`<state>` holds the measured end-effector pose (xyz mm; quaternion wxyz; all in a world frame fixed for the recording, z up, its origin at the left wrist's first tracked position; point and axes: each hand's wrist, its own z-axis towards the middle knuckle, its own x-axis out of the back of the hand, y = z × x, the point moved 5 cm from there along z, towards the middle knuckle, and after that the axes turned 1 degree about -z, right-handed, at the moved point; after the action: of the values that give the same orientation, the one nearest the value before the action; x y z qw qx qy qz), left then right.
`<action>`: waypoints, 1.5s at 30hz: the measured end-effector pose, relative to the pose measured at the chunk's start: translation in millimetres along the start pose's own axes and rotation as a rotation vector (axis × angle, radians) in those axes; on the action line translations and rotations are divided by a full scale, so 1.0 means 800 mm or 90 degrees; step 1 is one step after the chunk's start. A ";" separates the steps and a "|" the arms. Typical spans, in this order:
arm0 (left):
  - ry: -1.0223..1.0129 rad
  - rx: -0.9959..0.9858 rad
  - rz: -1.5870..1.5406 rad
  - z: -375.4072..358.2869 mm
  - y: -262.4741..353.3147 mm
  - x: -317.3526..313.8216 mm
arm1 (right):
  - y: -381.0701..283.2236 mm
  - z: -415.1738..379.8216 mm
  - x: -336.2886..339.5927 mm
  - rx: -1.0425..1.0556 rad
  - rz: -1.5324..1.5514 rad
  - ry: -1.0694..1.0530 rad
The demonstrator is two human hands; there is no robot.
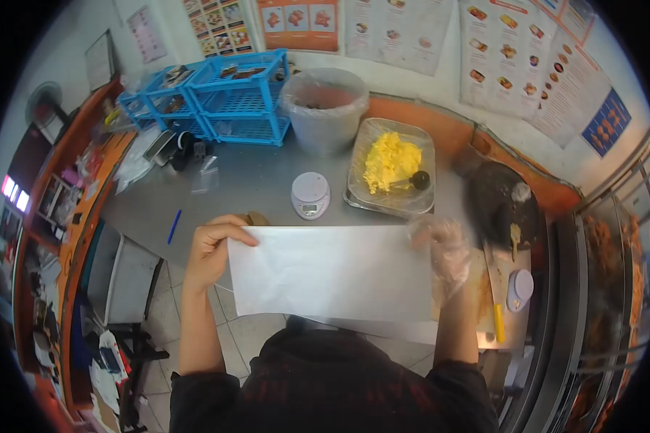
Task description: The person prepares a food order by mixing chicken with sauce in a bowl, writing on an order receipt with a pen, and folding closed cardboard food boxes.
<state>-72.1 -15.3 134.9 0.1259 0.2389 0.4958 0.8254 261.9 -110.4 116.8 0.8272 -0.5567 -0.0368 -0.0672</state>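
"What's on the walls?"

"The pale wall (446, 92) carries printed menu posters (509, 54), with an orange band (448, 130) along its foot."

"And the floor?"

"Light square tiles (162, 314), dark grout lines between."

"Furniture?"

"A grey metal table (245, 169) by the wall, orange-edged shelving (74, 267) at the left, a glass-fronted cabinet (607, 252) at the right."

"Any light?"

"Small pinkish-white bright panels (14, 193) glow at far left."
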 end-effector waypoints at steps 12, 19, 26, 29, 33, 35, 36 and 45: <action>-0.098 0.094 -0.210 0.033 -0.066 0.079 | 0.000 -0.004 -0.123 -0.297 -0.218 0.188; -0.153 0.029 -0.118 0.075 -0.097 0.072 | 0.005 -0.030 -0.140 -0.166 -0.281 0.309; -0.158 -0.083 -0.099 0.067 -0.039 0.062 | -0.025 -0.072 -0.140 -0.138 -0.029 0.428; -0.157 -0.104 -0.098 0.067 -0.021 0.056 | -0.041 -0.088 -0.133 -0.131 -0.090 0.434; -0.156 -0.088 -0.124 0.073 -0.023 0.040 | -0.070 -0.099 -0.129 -0.133 -0.127 0.424; -0.164 -0.076 -0.158 0.073 -0.029 0.030 | -0.073 -0.103 -0.128 -0.121 -0.087 0.416; -0.168 -0.069 -0.174 0.074 -0.032 0.026 | -0.073 -0.106 -0.127 -0.118 -0.054 0.413; -0.140 0.055 -0.368 0.064 -0.019 -0.011 | -0.045 -0.127 -0.098 -0.112 -0.082 0.418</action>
<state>-38.8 26.9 139.0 0.3980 0.1807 0.5615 0.7026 177.7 -212.2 101.1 0.7379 -0.5708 0.2026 -0.2977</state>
